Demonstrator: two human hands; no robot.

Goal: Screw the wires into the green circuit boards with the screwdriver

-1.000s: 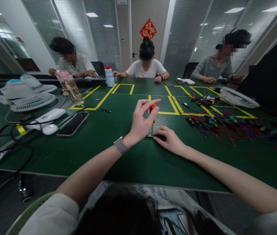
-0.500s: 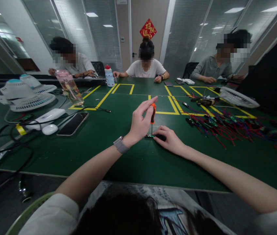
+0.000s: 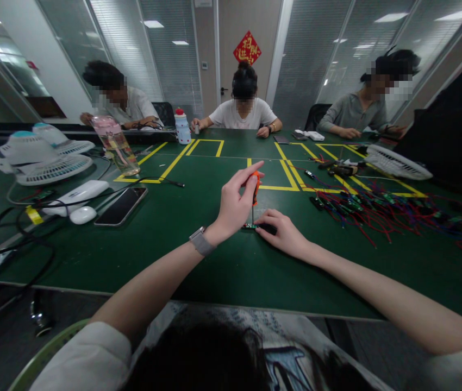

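My left hand (image 3: 236, 200) is closed around an orange and black screwdriver (image 3: 257, 187), its index finger stretched out along the top. The screwdriver stands upright, and its thin shaft runs down to a small green circuit board (image 3: 249, 226) lying on the green table (image 3: 198, 260). With thumb and fingers, my right hand (image 3: 282, 232) pinches the board's right end, where a black part shows beneath the fingers. My palm hides much of the screwdriver's handle, and the exact spot its tip touches is too small to make out.
To the right lies a heap of circuit boards with red and blue wires (image 3: 357, 206). On the left are a phone (image 3: 122, 206), a white mouse (image 3: 83, 215), small fans (image 3: 51, 163), cables and a tilted bottle (image 3: 117, 146). Several people sit across the table.
The screwdriver's handle has turned slightly in my left hand. My right hand and the board stay in place.
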